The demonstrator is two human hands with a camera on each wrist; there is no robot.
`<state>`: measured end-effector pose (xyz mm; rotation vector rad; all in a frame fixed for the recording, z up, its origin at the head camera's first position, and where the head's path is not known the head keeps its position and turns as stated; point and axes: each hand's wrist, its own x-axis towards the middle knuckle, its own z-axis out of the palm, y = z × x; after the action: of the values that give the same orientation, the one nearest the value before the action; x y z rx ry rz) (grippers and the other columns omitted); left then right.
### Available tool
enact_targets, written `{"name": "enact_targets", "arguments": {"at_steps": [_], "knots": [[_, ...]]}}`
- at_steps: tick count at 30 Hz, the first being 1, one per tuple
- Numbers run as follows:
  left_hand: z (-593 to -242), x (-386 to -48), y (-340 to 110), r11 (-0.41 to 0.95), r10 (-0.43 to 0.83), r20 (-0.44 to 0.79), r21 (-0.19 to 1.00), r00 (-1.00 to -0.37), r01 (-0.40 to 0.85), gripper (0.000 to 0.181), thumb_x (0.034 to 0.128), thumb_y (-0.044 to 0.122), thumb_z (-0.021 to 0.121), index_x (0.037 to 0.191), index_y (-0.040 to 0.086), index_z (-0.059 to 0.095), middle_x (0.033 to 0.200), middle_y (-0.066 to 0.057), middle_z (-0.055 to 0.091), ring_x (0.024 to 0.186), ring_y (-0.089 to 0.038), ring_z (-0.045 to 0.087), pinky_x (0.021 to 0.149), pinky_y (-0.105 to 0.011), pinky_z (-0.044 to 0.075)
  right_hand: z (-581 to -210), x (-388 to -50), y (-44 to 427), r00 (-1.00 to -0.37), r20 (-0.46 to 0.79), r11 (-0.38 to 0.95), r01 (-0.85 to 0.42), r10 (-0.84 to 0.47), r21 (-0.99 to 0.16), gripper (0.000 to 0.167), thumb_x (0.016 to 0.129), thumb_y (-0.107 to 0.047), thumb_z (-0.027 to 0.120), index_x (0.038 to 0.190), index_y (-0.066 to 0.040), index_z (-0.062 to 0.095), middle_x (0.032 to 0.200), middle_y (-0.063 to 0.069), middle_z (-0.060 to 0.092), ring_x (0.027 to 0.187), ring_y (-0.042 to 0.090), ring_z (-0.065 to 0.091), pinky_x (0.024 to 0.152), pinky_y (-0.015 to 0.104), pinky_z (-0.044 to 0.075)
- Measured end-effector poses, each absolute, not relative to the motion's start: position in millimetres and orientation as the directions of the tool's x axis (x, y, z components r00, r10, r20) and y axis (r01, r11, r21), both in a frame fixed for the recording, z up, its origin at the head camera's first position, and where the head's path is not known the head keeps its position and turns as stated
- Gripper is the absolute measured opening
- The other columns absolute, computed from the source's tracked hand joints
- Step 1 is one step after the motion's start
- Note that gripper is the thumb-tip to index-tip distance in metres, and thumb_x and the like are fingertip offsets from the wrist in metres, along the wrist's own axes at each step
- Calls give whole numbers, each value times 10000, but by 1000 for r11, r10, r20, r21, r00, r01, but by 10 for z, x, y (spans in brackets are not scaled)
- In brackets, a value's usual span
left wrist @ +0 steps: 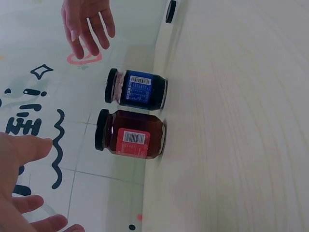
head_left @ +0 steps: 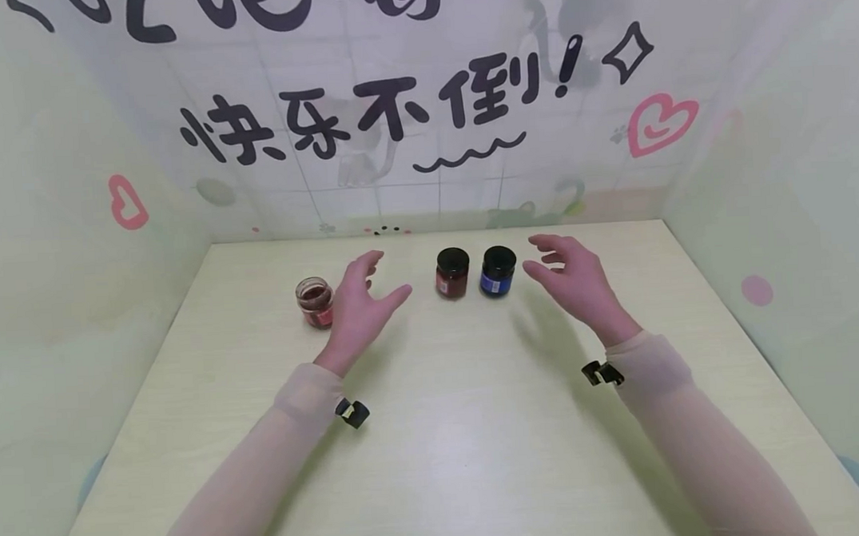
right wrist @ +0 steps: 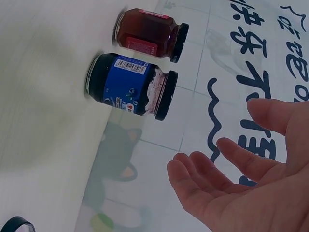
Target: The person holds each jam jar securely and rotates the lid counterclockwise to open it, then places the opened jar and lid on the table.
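Observation:
My left hand (head_left: 359,307) is beside an open glass jar (head_left: 314,303) with a red label, at the left of the table. Its fingers are spread and hold nothing. Near the table's back stand two jars with black lids, a red-labelled jar (left wrist: 134,135) and a blue-labelled jar (right wrist: 126,83), side by side and upright. Just right of the blue-labelled jar hovers my right hand (head_left: 574,282), apart from it, fingers loosely bent and nothing in them. The left hand partly covers the open jar in the head view.
A pale table (head_left: 451,427) reaches back to a printed wall sheet (head_left: 412,197), with side walls left and right. A dark round-rimmed object (right wrist: 18,224), cut off by the frame, lies on the table in the right wrist view.

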<state>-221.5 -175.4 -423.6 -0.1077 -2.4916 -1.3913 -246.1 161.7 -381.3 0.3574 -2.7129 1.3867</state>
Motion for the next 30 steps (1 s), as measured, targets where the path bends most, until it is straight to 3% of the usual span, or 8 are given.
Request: {"name": "enact_targets", "arguments": {"at_steps": [13,20,30], "knots": [[-4420,-2324,-1593,461,-22,236,864,-971,200,696,856,263,819,1439,87,481,1414,-110,532,1287,-331,508,1052,-413,433,-3851,-2470,1460,-974,127,555,-213,-190,-804,485,962,-333,690,1406,-175,577,1345,92,554,1128,281,638,864,452,548],[-4478,-2433,-1502,379,-19,178,912,-984,157,699,855,256,824,1432,85,469,1417,-119,535,1297,-344,503,1068,-434,421,-3849,-2500,1420,-969,136,549,-230,-206,-803,496,969,-331,679,1412,-135,572,1366,163,548,1139,313,628,868,460,547],[-4588,-2531,-1299,313,-44,160,939,-986,138,704,824,216,845,1410,71,483,1387,-191,545,1284,-360,503,1059,-457,425,-3857,-2538,1344,-958,157,548,-267,-240,-793,498,960,-316,693,1397,-107,579,1341,145,569,1109,305,640,854,451,552]]}}
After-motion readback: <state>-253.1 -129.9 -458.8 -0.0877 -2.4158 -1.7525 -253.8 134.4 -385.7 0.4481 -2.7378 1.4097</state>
